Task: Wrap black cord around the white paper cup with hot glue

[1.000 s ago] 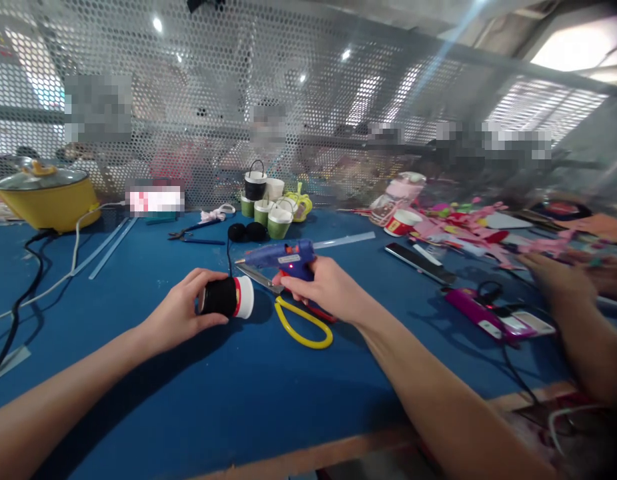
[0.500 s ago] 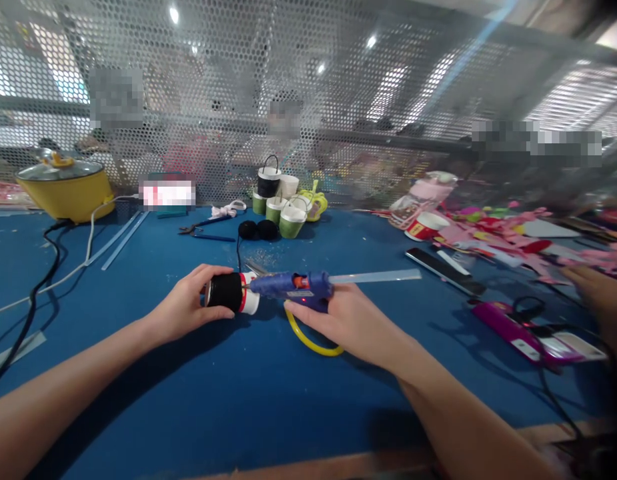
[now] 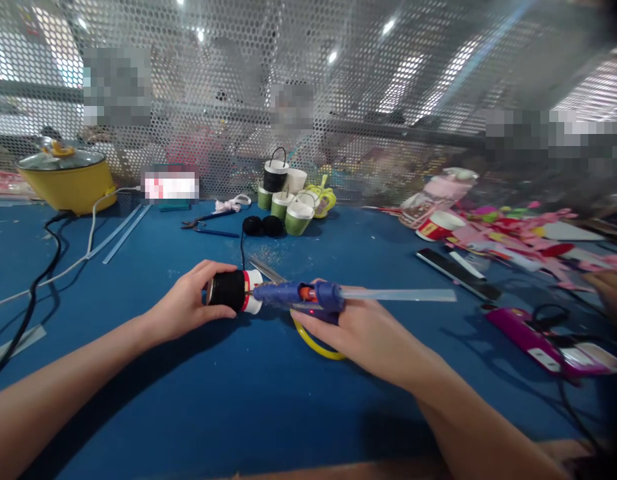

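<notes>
My left hand (image 3: 201, 298) is closed round a small paper cup (image 3: 228, 291) lying on its side. Black yarn wraps most of the cup, and a red band and white part show at its right end. In my right hand (image 3: 355, 327) is a blue glue gun (image 3: 295, 293), its nozzle at the red band by the yarn's edge. A clear glue stick (image 3: 403, 295) sticks out of the back of the gun. From the cup a black strand runs up to two black yarn balls (image 3: 263, 226). Scissors (image 3: 265, 268), partly hidden, lie behind the gun.
Several wrapped cups (image 3: 299, 219) stand at the back, near pliers (image 3: 208, 225). To the left are a yellow pot (image 3: 71, 187) and cords. On the right lie a phone (image 3: 458, 275), a purple power strip (image 3: 525, 340), pink scraps (image 3: 518, 237) and another person's hand (image 3: 611, 288).
The glue gun's rear and my right hand have shifted slightly right and down. Its nozzle stays at the cup's red band. The view has shifted a little.
</notes>
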The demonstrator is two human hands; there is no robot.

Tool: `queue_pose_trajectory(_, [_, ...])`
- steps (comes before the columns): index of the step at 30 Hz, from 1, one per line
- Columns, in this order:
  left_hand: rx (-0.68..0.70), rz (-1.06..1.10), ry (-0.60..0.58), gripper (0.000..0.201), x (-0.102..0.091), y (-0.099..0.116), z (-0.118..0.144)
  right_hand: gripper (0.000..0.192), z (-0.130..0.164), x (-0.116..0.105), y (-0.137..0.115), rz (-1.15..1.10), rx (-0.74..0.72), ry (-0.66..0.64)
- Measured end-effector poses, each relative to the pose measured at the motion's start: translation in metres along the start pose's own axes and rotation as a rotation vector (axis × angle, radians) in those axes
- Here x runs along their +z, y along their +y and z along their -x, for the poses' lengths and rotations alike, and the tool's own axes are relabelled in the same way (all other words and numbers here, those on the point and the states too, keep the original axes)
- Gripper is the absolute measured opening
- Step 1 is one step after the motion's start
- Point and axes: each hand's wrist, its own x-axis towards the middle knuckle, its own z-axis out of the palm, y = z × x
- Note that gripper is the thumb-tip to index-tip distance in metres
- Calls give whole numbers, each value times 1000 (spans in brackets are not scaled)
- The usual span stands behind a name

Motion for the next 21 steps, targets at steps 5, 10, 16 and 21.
queue_pose_trajectory(5, [62, -14, 5, 49, 0, 0, 0, 23, -2, 1, 2, 10, 13, 16])
queue_pose_trajectory(10, [115, -48, 2, 47, 0, -1, 1, 22, -1, 2, 2, 12, 3, 16])
queue_pose_trajectory(16, [144, -82, 10, 47, -1, 0, 1, 22, 0, -1, -3, 23, 51, 13])
queue_pose_trajectory(21, [176, -106, 6, 46, -1, 1, 1, 20, 0, -1, -2, 11, 58, -1])
